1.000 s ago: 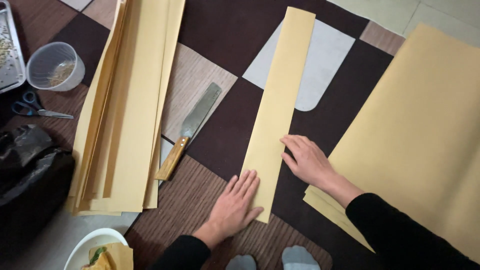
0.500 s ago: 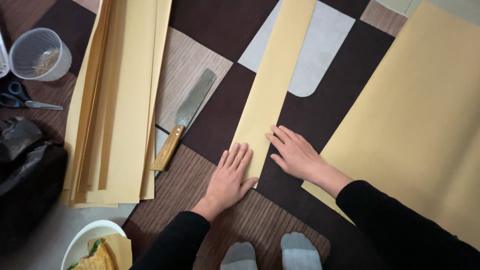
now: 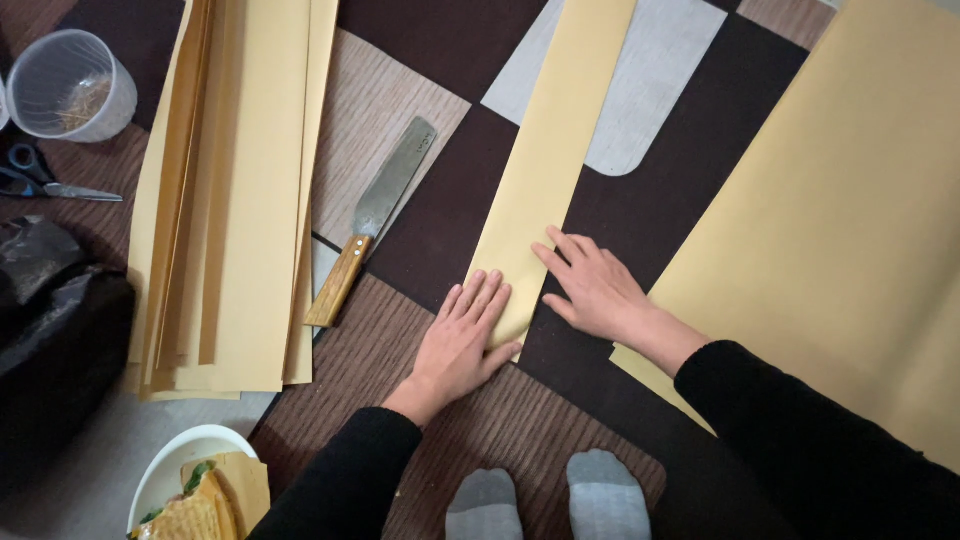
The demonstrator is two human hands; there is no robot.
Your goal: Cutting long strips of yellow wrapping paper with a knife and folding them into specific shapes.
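**Two flat hands on one yellow strip**

Two things dwarf the rest: the patchwork floor mat (image 3: 440,210) of brown, cream and grey panels, and, to the right of the strip being worked, a broad sheet of yellow paper (image 3: 850,220) running out of view. Well to the left of that strip lies a stack of cut strips (image 3: 235,190), long and narrow, edges fanned and not quite square.

The single yellow strip (image 3: 545,165) lies slanted on the mat, its near end just in front of the person's grey-socked feet (image 3: 545,500). Both hands are open, gripping nothing. The left hand (image 3: 462,335) lies palm down on the strip's near end, fingers spread along it. The right hand (image 3: 595,285) rests flat beside it, fingertips on the strip's right edge and the palm over the dark mat.

By the look of it, the step is pressing or smoothing this end of the strip flat, perhaps setting a fold, though no crease shows. A next move would call for keeping the end pinned while one hand slides along it evenly.

Between strip and stack lies a wooden-handled knife (image 3: 372,225), untouched. Far left of the strip are a clear plastic cup (image 3: 70,85), scissors (image 3: 45,185), and a white plate of food (image 3: 190,490).
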